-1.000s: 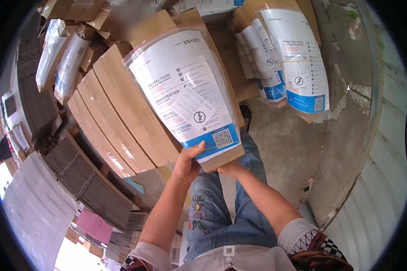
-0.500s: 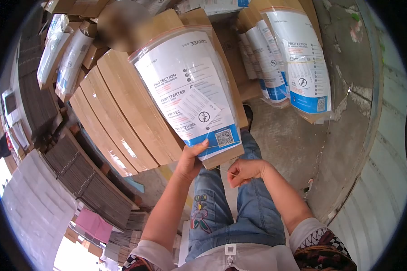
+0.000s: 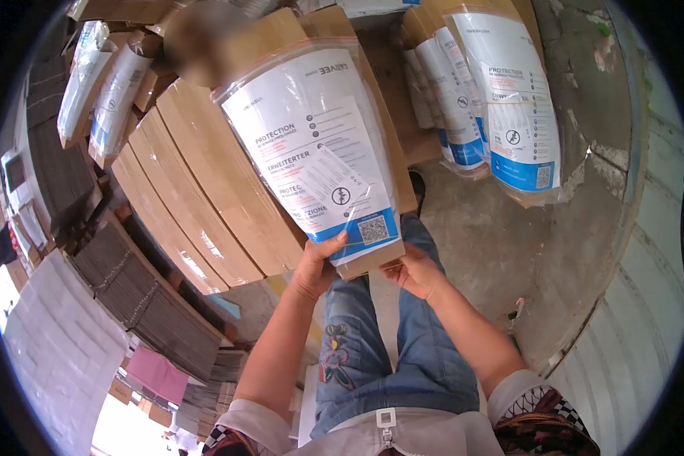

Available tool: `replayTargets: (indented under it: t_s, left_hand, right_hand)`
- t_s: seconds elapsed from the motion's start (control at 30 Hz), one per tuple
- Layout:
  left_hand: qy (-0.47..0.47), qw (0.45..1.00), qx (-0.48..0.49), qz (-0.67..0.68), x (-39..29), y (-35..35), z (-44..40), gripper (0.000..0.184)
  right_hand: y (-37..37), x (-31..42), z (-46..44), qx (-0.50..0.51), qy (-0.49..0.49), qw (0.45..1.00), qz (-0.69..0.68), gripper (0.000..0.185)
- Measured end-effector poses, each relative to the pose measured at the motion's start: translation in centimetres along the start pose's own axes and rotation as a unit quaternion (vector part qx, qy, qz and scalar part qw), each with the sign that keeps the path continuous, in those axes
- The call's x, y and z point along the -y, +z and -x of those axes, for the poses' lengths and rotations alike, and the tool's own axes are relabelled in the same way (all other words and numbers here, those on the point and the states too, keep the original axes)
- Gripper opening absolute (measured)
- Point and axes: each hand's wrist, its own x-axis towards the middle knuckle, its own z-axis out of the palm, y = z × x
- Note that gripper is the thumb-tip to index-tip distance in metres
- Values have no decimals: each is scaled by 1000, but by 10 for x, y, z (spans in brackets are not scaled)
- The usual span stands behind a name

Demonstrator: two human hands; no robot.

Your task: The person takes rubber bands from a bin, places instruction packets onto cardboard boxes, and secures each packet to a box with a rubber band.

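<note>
My left hand [image 3: 319, 266] is closed round the lower left corner of a clear plastic bag of printed white and blue sheets [image 3: 323, 163], its thumb on the blue strip. The bag lies on a long cardboard piece [image 3: 376, 261] that shows beyond its bottom edge. At the lower right corner of that cardboard is my right hand [image 3: 414, 273], its fingers drawn together close to the edge. What these fingers hold, if anything, is too small to make out.
Large cardboard boxes [image 3: 197, 182] stand side by side at the left. Upper right are more bagged sheets on cardboard [image 3: 513, 106]; others [image 3: 121, 95] lie upper left. Stacked flat cardboard [image 3: 121, 281] is at the lower left. A person's blurred head is at the top.
My right hand pulled down and away from the cardboard with a thin band stretched from it, then moved back up to the corner. My left hand has kept its grip.
</note>
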Motion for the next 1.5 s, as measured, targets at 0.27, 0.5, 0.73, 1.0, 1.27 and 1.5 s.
replayTargets:
  t_s: [0.27, 0.5, 0.73, 1.0, 1.27, 1.5]
  left_hand:
    - [23, 999, -3, -34, 14, 7, -12, 59]
    - [24, 999, 12, 18, 7, 10, 0, 60]
    - [-3, 999, -17, -29, 2, -37, -2, 57]
    - [7, 1000, 26, 2, -3, -23, 9, 70]
    - [-10, 999, -1, 36, -1, -4, 29, 60]
    - [-2, 999, 2, -43, 3, -18, 10, 60]
  right_hand:
    - [20, -55, 29, 83, 27, 984, -156, 21]
    - [7, -20, 9, -94, -479, 704, 515, 42]
    - [5, 58, 37, -181, -412, 821, 350, 49]
    - [16, 106, -86, -67, -365, 816, 444, 44]
    - [122, 160, -62, -35, -268, 849, 454, 39]
    - [133, 247, -125, 86, -420, 591, 684, 27]
